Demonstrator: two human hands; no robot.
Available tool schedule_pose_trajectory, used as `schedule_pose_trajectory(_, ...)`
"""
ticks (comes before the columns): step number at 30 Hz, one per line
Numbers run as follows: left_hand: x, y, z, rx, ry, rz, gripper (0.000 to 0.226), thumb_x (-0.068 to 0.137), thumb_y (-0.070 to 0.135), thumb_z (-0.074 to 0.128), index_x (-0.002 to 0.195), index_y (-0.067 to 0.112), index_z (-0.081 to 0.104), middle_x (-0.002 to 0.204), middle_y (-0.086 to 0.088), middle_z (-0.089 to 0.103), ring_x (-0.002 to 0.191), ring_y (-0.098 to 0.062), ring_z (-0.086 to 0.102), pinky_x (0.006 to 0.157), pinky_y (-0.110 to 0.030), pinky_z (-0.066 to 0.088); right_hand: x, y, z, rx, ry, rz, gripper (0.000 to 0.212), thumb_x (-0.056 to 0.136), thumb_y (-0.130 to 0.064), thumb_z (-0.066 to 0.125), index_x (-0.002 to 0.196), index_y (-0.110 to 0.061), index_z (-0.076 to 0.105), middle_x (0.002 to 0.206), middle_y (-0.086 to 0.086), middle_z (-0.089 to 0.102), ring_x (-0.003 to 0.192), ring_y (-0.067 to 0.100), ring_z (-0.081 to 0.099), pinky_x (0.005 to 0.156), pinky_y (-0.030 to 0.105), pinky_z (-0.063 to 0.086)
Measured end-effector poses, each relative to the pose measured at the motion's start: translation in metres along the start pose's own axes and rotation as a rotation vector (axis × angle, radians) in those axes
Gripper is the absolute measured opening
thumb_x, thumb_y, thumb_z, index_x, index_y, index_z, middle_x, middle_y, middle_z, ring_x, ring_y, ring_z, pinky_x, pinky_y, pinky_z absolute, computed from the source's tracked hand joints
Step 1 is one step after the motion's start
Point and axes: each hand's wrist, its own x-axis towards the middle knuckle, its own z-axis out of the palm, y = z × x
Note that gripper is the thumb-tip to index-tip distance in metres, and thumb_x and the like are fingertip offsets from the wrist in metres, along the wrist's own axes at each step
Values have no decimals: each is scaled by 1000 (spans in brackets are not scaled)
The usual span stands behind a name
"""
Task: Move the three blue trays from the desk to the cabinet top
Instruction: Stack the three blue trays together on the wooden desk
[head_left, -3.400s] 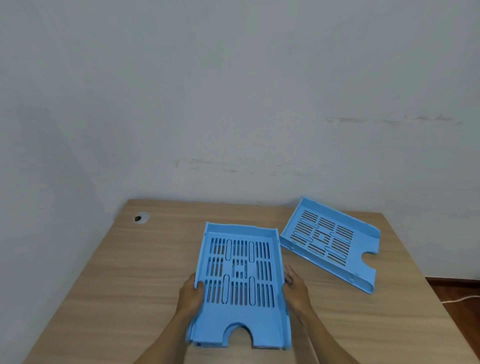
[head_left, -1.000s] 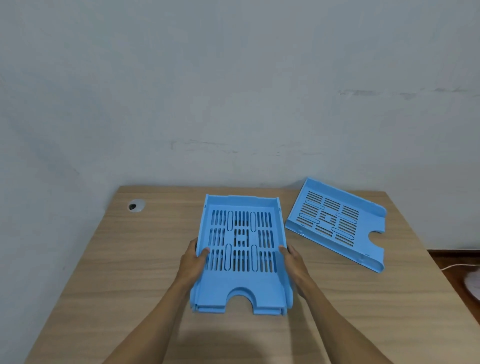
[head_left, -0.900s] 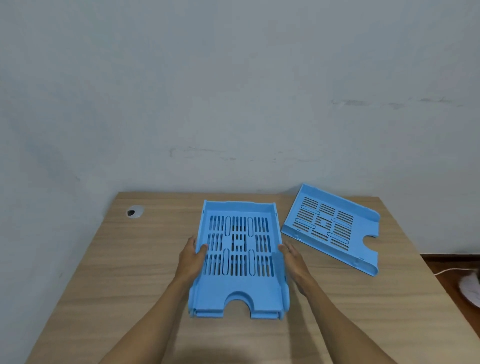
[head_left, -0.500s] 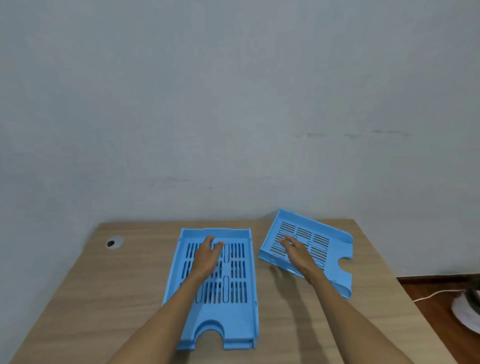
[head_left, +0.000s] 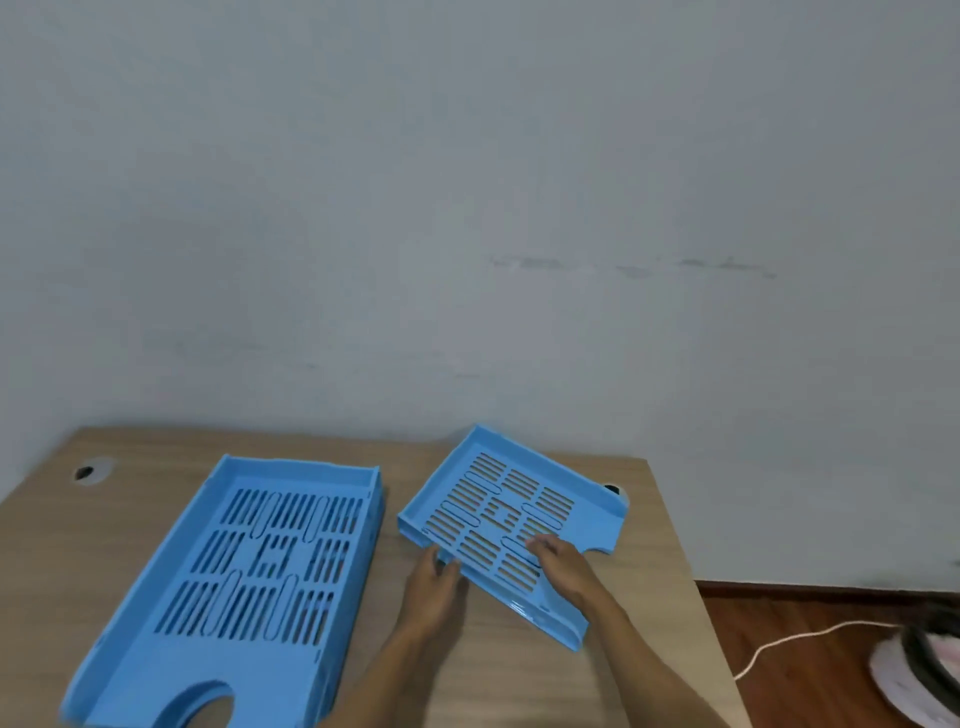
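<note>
A stack of blue slotted trays (head_left: 249, 566), apparently two nested, lies on the left part of the wooden desk (head_left: 483, 670); no hand touches it. A single blue tray (head_left: 511, 512) lies askew near the desk's right back corner. My left hand (head_left: 431, 582) grips this tray's near left side wall. My right hand (head_left: 563, 566) lies over its near wall, fingers curled onto the slotted floor. The cabinet is not in view.
A pale wall rises right behind the desk. Cable holes sit at the desk's back left (head_left: 91, 470) and behind the single tray (head_left: 613, 488). To the right, wooden floor (head_left: 810, 613) holds a white cable (head_left: 779, 644) and a round object (head_left: 924, 670).
Both hands let go of the stack and left it on the desk. The right hand reached the single tray first; the left hand then came off the stack onto that tray's side. The view shifted right.
</note>
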Motion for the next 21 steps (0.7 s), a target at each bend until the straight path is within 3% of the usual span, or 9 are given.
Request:
schedule_pose_trajectory(3,-5,-13,34,-2,34,-43,27,97,7,54,123,11,58,110,1,61,99,-11,61,62,-2,41,2,25,7,-2,-84,71,43,86,-54,46,108,-24,69,120,-1,65,109,19,60,98,32,44)
schedule_pose_trajectory(6,-3,-28,61,36,38,-109,32,97,11,53,128,10,54,120,-7,64,114,-23,59,78,-17,37,-2,38,13,20,-118,127,48,91,-53,44,116,-19,67,118,2,64,110,20,60,93,32,42)
schedule_pose_trajectory(8,-3,-31,76,26,50,-145,34,96,8,52,130,9,50,123,-10,64,103,-21,59,78,-19,38,2,44,19,75,-166,179,48,91,-49,45,118,-16,67,119,3,68,107,19,63,99,36,46)
schedule_pose_trajectory(12,1,-37,91,-30,148,-181,33,94,2,48,126,9,46,116,-15,66,89,-22,58,76,-26,41,15,62,33,173,-241,209,59,73,-56,49,106,-15,74,107,5,75,103,22,69,103,44,47)
schedule_pose_trajectory(15,7,-42,91,-30,172,-168,39,94,-1,43,130,13,44,111,-10,66,87,-22,61,72,-27,45,0,41,33,198,-292,260,42,88,-40,51,111,-11,70,108,6,73,106,23,66,105,44,47)
schedule_pose_trajectory(18,11,-42,86,-20,148,-143,42,94,-5,37,132,13,40,105,-6,62,79,-15,60,59,-14,44,3,37,19,260,-321,223,31,99,-32,44,120,-17,62,119,2,65,120,20,57,108,39,40)
schedule_pose_trajectory(21,18,-46,78,19,146,-135,39,93,-5,38,130,7,39,106,-10,64,80,-20,62,66,-24,47,14,40,-4,256,-199,104,39,100,-33,44,133,-17,56,131,1,61,127,19,53,109,39,37)
